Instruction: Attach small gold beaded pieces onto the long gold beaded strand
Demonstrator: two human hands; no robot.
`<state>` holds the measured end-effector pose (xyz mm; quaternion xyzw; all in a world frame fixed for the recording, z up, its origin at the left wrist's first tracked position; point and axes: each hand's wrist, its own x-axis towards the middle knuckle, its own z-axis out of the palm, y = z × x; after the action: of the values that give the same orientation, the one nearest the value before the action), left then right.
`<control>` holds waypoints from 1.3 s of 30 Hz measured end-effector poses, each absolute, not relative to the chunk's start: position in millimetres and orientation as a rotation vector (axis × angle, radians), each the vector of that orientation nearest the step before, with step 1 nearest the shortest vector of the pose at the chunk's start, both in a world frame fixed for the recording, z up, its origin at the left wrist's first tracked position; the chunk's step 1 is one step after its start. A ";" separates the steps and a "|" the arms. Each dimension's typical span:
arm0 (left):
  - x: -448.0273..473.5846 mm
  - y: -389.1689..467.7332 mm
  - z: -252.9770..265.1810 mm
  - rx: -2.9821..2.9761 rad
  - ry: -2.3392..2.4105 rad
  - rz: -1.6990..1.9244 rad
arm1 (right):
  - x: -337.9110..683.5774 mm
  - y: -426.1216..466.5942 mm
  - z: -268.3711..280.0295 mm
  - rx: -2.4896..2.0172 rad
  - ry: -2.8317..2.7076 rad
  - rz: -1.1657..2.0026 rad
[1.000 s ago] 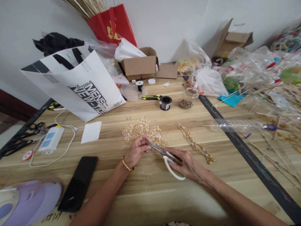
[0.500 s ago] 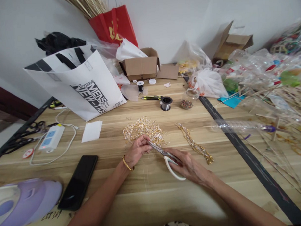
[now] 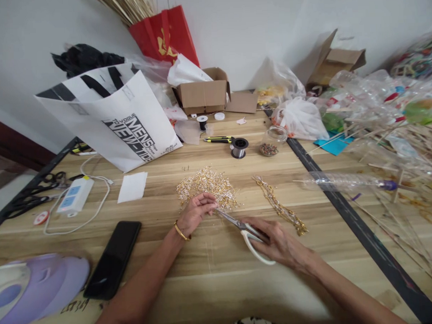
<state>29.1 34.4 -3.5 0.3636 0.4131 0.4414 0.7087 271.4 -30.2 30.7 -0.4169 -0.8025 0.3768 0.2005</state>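
My right hand (image 3: pixel 273 238) grips a pair of scissors (image 3: pixel 254 248) with white handles, their blades pointing left toward my other fingertips. The fingers of my left hand (image 3: pixel 198 212) are pinched together, and whatever sits between them is too small to make out. The scissor tips lie right by that pinch. Just beyond my left hand spreads a pile of small gold and silver beads or pins (image 3: pixel 208 183) on the wooden table. To the right of the scissors lies a beaded strand bundle (image 3: pixel 279 207) in gold and silver.
A spool of wire (image 3: pixel 238 148), a yellow-black utility knife (image 3: pixel 218 140) and a jar of beads (image 3: pixel 270 143) stand behind the pile. On the left are a black phone (image 3: pixel 113 260), a power strip (image 3: pixel 75 196) and a white paper bag (image 3: pixel 118 118). Plastic bottles (image 3: pixel 347 181) crowd the right.
The scissors and my right hand have shifted slightly right and down, drawing the blades back a little from my left fingers. My left hand has barely moved.
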 end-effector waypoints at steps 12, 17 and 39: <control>28.0 34.1 -0.4 1.033 1.032 0.975 | 263.0 -54.8 40.0 -1.037 -2.869 0.752; 29.6 32.0 7.0 1.171 1.096 0.935 | 249.6 -71.0 35.6 -0.983 -2.944 0.379; 32.4 30.0 15.5 1.268 1.143 0.886 | 233.4 20.2 -2.9 -1.031 -1.612 1.787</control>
<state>32.4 30.0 15.5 0.5407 0.4875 0.3777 0.5721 233.4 20.2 -2.9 -0.3804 -0.5946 0.6594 0.2587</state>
